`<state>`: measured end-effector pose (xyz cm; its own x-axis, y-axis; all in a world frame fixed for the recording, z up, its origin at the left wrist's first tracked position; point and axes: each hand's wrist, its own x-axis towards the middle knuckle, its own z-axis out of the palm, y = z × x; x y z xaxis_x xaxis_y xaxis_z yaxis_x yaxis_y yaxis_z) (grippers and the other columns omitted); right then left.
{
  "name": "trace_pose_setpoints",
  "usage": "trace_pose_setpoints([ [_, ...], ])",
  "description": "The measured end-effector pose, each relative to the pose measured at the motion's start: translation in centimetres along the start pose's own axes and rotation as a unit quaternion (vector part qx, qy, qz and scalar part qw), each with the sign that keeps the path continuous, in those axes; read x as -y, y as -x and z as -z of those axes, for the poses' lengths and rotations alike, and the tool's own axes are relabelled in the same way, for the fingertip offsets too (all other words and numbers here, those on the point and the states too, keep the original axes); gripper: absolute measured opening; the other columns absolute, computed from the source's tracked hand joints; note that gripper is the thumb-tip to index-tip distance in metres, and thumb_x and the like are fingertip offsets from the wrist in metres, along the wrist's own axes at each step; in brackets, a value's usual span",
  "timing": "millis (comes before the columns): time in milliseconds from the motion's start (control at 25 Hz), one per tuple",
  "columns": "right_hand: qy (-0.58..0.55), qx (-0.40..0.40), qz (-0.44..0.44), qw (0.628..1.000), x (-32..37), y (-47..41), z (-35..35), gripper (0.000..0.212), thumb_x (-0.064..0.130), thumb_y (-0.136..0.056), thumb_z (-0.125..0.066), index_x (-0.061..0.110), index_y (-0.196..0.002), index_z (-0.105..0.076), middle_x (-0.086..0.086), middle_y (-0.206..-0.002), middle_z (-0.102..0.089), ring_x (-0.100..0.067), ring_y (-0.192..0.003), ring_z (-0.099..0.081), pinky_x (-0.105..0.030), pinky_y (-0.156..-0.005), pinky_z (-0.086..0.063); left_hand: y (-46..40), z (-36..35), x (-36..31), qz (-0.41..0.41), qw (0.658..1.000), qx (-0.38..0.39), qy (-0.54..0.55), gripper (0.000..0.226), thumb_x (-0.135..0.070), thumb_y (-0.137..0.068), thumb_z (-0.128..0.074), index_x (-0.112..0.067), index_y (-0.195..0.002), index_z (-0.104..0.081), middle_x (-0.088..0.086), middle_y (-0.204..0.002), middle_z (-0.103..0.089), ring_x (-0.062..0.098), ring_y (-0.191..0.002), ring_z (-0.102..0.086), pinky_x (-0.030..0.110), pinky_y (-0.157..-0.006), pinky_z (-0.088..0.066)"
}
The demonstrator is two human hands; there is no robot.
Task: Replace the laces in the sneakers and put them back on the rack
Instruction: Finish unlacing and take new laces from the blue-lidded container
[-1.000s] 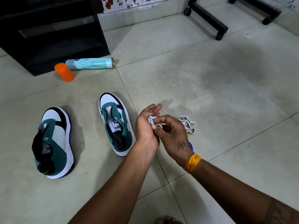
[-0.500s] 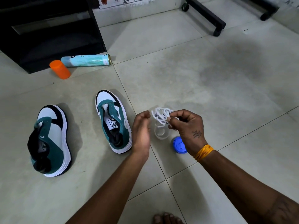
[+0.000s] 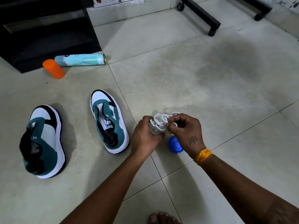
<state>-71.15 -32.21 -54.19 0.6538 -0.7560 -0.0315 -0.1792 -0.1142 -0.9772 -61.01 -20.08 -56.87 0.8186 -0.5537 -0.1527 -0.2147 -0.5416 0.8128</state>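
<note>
One bundle of white laces (image 3: 162, 122) is being held above the floor near the middle of the scene, just right of the upright sneaker (image 3: 108, 121). The right hand (image 3: 186, 131) is pinching the loops, probably to draw them out; the left hand (image 3: 145, 138) is gripping a clear container (image 3: 154, 130) beneath them, its blue lid (image 3: 174, 144) lying below on the tile. Both sneakers are sitting unlaced within reach, the far-left sneaker (image 3: 43, 141) tipped on its side. An orange cap (image 3: 53, 68) and a spray can (image 3: 80, 59) are lying beside the dark rack (image 3: 45, 29).
</note>
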Motion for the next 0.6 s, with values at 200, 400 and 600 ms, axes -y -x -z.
trace_pose_setpoints([
  [200,0.163,0.019,0.123,0.979,0.3,-0.5,-1.2,0.013,0.01,-0.077,-0.077,0.02,-0.085,-0.08,0.009,-0.085,-0.075,-0.01,-0.081,-0.071,-0.035,-0.078,-0.058,0.4,1.2,-1.4,0.02,0.988,0.05,0.148,0.054,-0.024,-0.07,-0.085,-0.038,-0.115,-0.06,-0.012,-0.102,-0.073,0.012,-0.092,-0.073,0.043,-0.085,-0.061],
  [400,0.272,0.068,0.212,0.936,1.1,-1.1,-1.7,0.011,0.019,-0.084,-0.073,0.023,-0.087,-0.082,0.007,-0.083,-0.076,-0.022,-0.082,-0.059,-0.037,-0.072,-0.051,0.3,2.1,-1.9,0.087,0.922,0.081,0.368,0.039,0.0,-0.096,-0.059,-0.023,-0.127,-0.068,0.003,-0.123,-0.073,0.027,-0.113,-0.071,0.052,-0.1,-0.057],
  [600,0.3,0.136,0.29,0.898,1.2,-1.2,-2.2,0.03,0.012,-0.081,-0.048,0.018,-0.092,-0.075,0.005,-0.086,-0.074,-0.024,-0.078,-0.054,-0.036,-0.07,-0.046,-0.1,2.9,-2.3,0.191,0.874,0.01,0.447,0.026,-0.034,-0.106,-0.056,-0.015,-0.109,-0.073,0.012,-0.107,-0.078,0.033,-0.097,-0.074,0.047,-0.085,-0.061],
])
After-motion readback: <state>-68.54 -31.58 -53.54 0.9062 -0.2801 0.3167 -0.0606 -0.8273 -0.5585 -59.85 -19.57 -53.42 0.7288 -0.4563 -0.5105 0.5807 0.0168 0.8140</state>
